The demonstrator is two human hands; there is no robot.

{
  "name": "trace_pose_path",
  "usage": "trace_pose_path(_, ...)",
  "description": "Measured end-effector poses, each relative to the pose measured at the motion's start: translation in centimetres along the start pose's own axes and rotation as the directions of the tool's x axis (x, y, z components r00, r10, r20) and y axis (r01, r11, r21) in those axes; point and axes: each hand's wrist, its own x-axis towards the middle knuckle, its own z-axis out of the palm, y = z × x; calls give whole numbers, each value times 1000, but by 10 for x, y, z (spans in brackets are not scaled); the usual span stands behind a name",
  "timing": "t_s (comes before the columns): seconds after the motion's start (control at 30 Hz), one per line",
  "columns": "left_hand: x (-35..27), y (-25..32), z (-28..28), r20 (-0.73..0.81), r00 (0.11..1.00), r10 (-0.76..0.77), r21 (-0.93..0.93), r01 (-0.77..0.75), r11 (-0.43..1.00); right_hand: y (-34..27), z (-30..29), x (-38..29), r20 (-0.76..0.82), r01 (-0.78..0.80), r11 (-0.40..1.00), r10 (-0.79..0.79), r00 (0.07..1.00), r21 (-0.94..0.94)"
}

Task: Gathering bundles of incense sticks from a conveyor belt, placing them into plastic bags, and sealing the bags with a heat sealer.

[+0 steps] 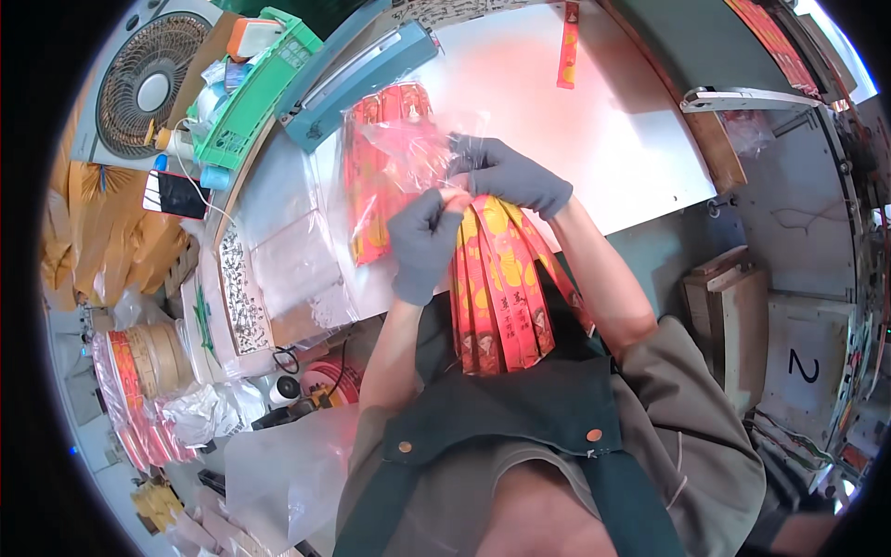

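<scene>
Red packets printed with yellow patterns hang in a fanned bundle (498,285) in front of the apron. My left hand (426,240), in a grey glove with bare fingertips, pinches near the bundle's upper end. Close against it, my gloved right hand (515,174) has its fingers curled on crumpled clear film at the same end. This film belongs to a clear plastic bag (418,150) lying beyond my left hand. More red packets (369,181) show through the bag. The fingertips of both hands nearly meet, and their exact contact is partly hidden.
A blue bar-shaped device, likely a heat sealer (365,83), stands behind the bag on the white tabletop (626,160). One red packet (569,49) lies at the far edge. Flat clear bags (296,264), a green plastic basket (243,97) and a fan (153,90) are at left.
</scene>
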Motion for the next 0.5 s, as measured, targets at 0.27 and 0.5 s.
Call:
trace_pose_path(0.27,-14,-12,-1,-109,990,-94,-191,72,979,-10,-1,5,152,-28,999,31,988,-20)
trace_pose_path(0.5,6,13,-34,214,736,-642,-916,380,130,-21,-1,-6,58,-54,995,59,997,-83)
